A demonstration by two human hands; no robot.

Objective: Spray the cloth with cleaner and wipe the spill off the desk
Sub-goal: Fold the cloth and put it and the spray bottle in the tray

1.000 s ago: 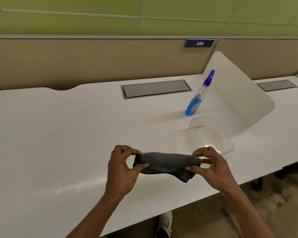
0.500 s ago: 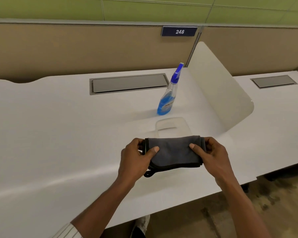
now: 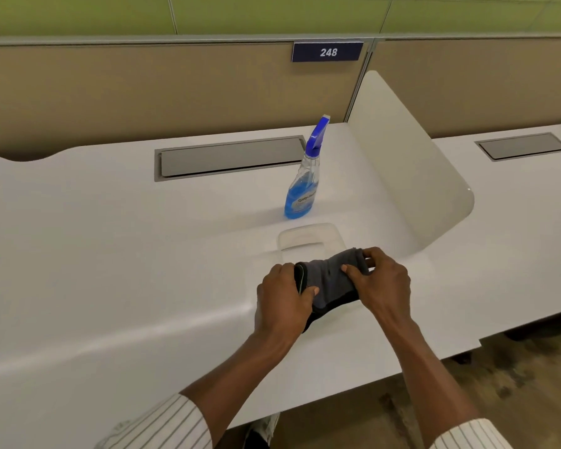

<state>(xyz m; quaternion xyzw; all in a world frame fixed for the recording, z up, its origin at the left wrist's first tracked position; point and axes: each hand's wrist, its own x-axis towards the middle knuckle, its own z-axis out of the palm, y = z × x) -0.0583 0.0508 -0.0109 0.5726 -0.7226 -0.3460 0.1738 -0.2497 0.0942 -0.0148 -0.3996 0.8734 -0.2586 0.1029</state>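
- The cloth, grey with a dark edge, is bunched between both hands, so much of it is covered: its left end goes under the left hand and its right end under the right hand. Whether it touches the desk cannot be told.
- The left hand is closed around the cloth's left end, thumb on top; the right hand pinches the right end, thumb pressed on the fabric.
- A clear tray sits just behind the hands; its near part is hidden by the cloth and fingers, and its see-through walls are hard to make out against the white desk.
- No spill can be made out on the desk; glare streaks cross its near left part.
- The spray bottle, blue liquid and blue nozzle, stands upright beyond the tray, apart from it. Its label is too blurred to read.
- A white divider rises to the right of the bottle and tray.
- A grey hatch lies flush in the desk, left of the bottle.
- A plate reading 248 hangs on the tan wall behind.
- Striped sleeves are cut off at the bottom edge.
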